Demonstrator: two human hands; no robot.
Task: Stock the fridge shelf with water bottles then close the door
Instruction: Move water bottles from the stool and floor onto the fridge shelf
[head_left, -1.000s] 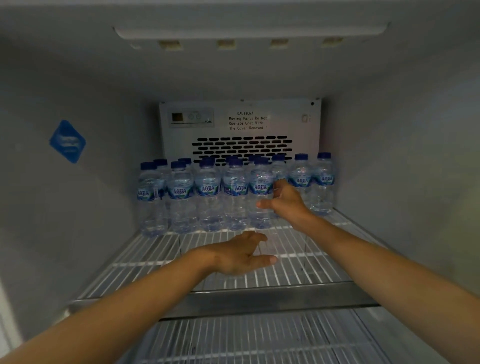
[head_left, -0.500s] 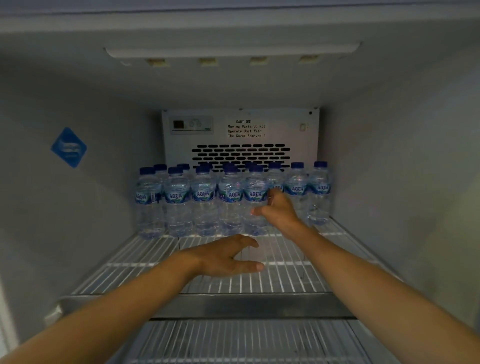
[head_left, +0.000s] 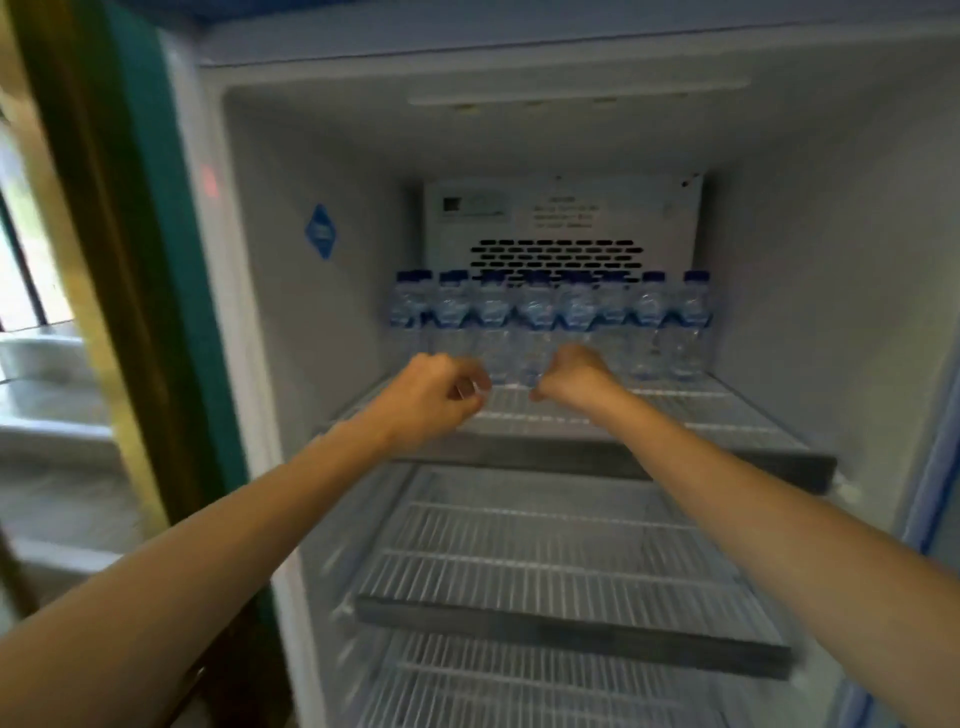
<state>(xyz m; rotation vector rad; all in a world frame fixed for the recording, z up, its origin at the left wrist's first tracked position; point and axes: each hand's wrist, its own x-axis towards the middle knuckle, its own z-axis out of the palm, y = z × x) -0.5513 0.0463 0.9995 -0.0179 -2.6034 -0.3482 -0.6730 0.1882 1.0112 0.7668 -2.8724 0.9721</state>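
Several clear water bottles (head_left: 649, 325) with blue caps and blue labels stand in rows at the back of the top wire shelf (head_left: 727, 415) of the open fridge. My left hand (head_left: 431, 400) hovers over the shelf's front part, fingers curled in, holding nothing. My right hand (head_left: 571, 374) is beside it, a little deeper in, also curled and holding nothing, just short of the front row of bottles. Neither hand touches a bottle. The picture is blurred by motion.
A bare wire shelf (head_left: 519, 566) sits below, with another under it. The fridge's teal left frame (head_left: 171, 270) and white left wall (head_left: 311, 338) bound the opening. A vented rear panel (head_left: 561, 223) stands behind the bottles. A blue strip (head_left: 935, 467) runs along the right edge.
My view has pulled back out of the fridge. My right hand has let go of the front-row bottle and both hands have drawn back and curled.
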